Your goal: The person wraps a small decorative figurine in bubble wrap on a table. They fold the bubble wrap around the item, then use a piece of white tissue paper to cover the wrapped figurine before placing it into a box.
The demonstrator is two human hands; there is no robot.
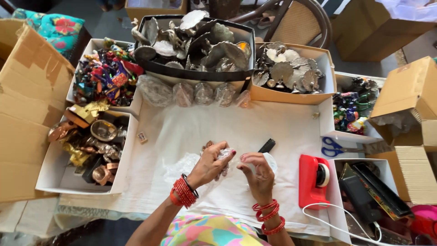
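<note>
Two hands at the near edge of the white cloth [255, 132], three red bangles on the right wrist, a thicker stack on the left. Left hand [213, 160] has fingers curled tight round a small item in clear plastic wrap [226, 155]; what's inside, can't tell. Right hand [258, 173] just beside it, fingertips pinched together on the wrap's edge. One black marker [267, 146] on the cloth just behind the right hand. One red tape dispenser [313, 180] near the cloth's right edge, one white cable [337, 218] curling below it. One pair of blue-handled scissors [333, 148] on a white box lid past the dispenser. Near-right box [380, 171]: dark flat cases, count unclear. Left edge, white tray [50, 180]: mixed brass and copper pieces, too jumbled to count. Behind it a second white tray [93, 45] of multicoloured figurines. Far edge of cloth: row of about five clear-wrapped bundles [200, 93]. Behind them a black tray [200, 73] of silvery metal leaf-shaped dishes, and to its right a tan box [291, 93] with more of the same. Far right, one more tray of coloured figurines [353, 109]. Cardboard cartons [32, 100] flank both sides.
</note>
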